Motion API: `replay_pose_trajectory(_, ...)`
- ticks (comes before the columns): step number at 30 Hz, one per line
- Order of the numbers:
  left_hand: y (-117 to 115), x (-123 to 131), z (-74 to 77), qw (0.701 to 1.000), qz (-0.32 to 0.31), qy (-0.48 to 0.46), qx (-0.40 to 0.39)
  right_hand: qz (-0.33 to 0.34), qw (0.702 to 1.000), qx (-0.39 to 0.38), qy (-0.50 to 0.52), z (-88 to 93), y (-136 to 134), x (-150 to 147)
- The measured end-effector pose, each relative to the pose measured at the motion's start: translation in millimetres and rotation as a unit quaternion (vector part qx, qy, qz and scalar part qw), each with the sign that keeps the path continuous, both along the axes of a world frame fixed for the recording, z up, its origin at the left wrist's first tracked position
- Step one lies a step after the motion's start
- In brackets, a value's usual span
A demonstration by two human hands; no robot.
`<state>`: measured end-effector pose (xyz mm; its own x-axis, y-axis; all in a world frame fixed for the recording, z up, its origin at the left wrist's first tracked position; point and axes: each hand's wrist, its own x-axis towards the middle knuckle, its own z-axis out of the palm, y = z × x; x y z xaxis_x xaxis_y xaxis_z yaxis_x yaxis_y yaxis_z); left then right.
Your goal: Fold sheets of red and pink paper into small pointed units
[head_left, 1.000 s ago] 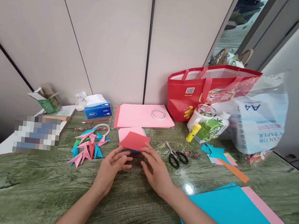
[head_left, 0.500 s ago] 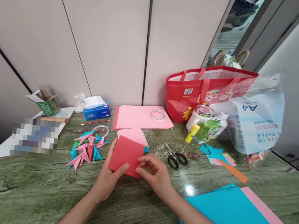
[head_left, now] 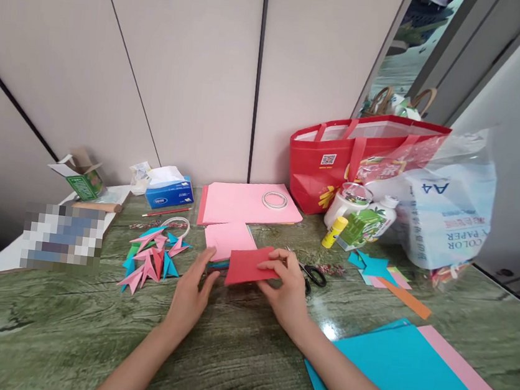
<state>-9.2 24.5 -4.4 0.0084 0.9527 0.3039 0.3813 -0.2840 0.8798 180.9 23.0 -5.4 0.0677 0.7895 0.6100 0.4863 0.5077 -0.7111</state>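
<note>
A piece of red paper (head_left: pixel 248 267) is pinched along its right side by my right hand (head_left: pixel 287 289), held tilted just above the table. My left hand (head_left: pixel 193 290) is off the paper, to its left, with thumb and fingers apart. Behind the red paper lies a small stack of pink paper (head_left: pixel 229 238) with blue sheets under it. Black-handled scissors (head_left: pixel 315 276) rest right of my right hand, which partly hides them. Pointed folded paper pieces (head_left: pixel 154 258) in pink, blue, red and green are heaped to the left.
Larger pink sheets (head_left: pixel 226 200) carry a roll of tape (head_left: pixel 275 200) at the back. A yellow glue stick (head_left: pixel 334 232), red bag (head_left: pixel 314 170) and plastic paper pack (head_left: pixel 446 210) stand right. Blue sheets (head_left: pixel 404 368) lie front right; a tissue box (head_left: pixel 169 193) sits back left.
My left hand has let go of the red paper. My right hand has taken it by the right side, moved it slightly right and tipped it flatter.
</note>
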Motion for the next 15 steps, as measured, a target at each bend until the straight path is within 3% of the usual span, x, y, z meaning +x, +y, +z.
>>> replay_pose_trajectory(4,14.1,-5.1,-17.3,0.993,0.021,0.096,0.064,-0.036,0.997,0.002,0.062,-1.1,5.7,2.8)
replay_pose_trajectory(7,19.0,-7.6,-20.4,0.989,0.003,0.128,0.078,-0.038,0.993,-0.013,0.115,-3.7,8.4,2.5)
replay_pose_trajectory(15,27.8,-10.4,4.9,0.994,0.013,0.107,0.032,-0.054,0.977,-0.054,0.2,-7.4,9.1,0.3)
